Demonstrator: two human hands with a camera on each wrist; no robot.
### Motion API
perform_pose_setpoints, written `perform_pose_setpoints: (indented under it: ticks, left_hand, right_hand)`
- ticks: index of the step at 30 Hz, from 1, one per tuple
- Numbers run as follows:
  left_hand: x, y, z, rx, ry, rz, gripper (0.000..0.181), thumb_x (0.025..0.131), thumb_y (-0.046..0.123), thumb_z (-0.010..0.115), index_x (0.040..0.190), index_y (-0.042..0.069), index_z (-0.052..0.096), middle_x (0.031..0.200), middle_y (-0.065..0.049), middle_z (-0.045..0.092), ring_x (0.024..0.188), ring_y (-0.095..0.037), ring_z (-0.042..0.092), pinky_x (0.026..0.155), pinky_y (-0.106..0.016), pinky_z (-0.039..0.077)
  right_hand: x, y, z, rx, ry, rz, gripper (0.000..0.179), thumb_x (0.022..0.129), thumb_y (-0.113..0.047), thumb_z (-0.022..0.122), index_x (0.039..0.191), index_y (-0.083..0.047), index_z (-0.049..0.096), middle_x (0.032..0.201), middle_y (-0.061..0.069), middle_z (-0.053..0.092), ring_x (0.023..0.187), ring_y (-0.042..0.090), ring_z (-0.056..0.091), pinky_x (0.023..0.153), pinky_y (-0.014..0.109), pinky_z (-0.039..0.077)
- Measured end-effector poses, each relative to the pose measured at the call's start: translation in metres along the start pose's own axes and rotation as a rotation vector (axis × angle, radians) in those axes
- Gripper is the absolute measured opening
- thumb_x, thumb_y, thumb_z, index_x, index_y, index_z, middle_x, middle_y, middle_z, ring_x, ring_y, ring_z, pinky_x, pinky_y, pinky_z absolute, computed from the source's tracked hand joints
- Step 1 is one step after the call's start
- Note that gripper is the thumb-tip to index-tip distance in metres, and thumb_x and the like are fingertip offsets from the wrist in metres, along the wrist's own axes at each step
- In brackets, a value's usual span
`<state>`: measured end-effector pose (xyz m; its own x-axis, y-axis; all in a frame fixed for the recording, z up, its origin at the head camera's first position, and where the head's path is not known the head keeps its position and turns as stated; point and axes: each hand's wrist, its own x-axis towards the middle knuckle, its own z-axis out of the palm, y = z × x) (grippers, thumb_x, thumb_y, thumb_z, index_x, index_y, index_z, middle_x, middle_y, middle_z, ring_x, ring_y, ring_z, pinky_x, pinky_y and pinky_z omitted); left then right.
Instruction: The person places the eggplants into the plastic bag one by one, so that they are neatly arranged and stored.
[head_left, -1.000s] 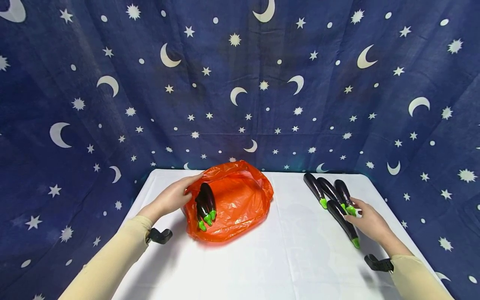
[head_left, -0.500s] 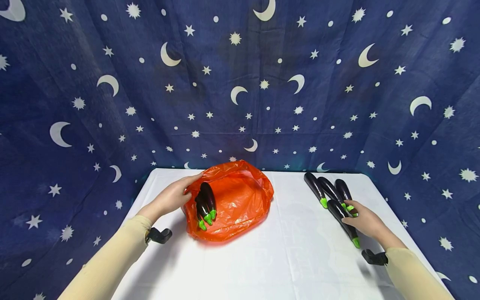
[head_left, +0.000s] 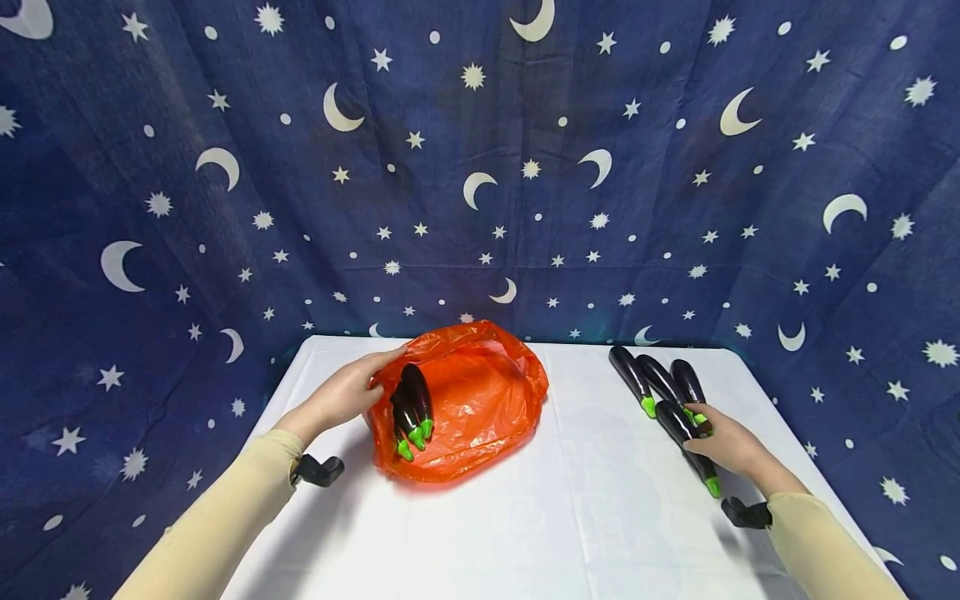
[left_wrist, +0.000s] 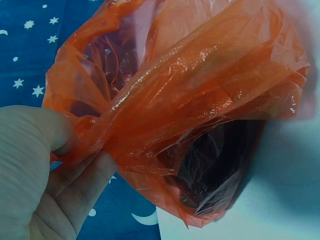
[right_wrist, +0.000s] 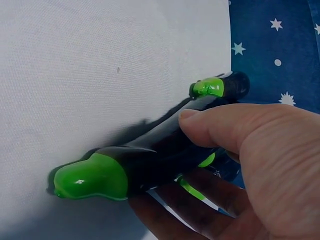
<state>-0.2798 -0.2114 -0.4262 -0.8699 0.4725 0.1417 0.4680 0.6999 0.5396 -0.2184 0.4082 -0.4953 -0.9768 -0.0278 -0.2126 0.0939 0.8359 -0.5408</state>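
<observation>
In the head view, my left hand [head_left: 343, 392] pinches the rim of a red plastic bag [head_left: 480, 400] lying with its mouth towards me. The left wrist view shows the bag's film [left_wrist: 190, 90] gathered between thumb and fingers. Several dark eggplants [head_left: 417, 396] with green caps lie inside the bag. At the right of the table, my right hand [head_left: 729, 442] grips the nearest eggplant [head_left: 677, 423], thumb on one side and fingers on the other. Its green cap [right_wrist: 92, 177] points away from the fingers in the right wrist view.
Behind the gripped eggplant lie three more: a left eggplant [head_left: 630, 375], a middle eggplant [head_left: 658, 377] and a right eggplant [head_left: 686, 379]. The white table [head_left: 525, 533] ends at a dark blue curtain [head_left: 450, 167] with moons and stars.
My right hand has shifted slightly left, from beside the cluster onto the nearest eggplant, and its fingers have closed around it. The left hand and the bag have stayed put.
</observation>
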Motion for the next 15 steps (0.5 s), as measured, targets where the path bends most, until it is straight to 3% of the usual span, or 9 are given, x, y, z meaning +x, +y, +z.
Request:
perform_pose_setpoints:
  ticks: [15]
  left_hand:
    - [-0.0004,-0.0011,-0.0009,0.004,0.004,0.004,0.072,0.089,-0.007,0.057,0.157,0.014,0.045,0.15,-0.015,0.052,0.138,-0.034,0.048,0.115,-0.054,0.035]
  right_hand:
    - [-0.0002,0.0,0.0003,-0.023,-0.021,0.018,0.077,0.093,-0.023,0.072,0.152,0.007,0.034,0.116,0.027,0.06,0.099,0.037,0.06,0.078,0.051,0.052]
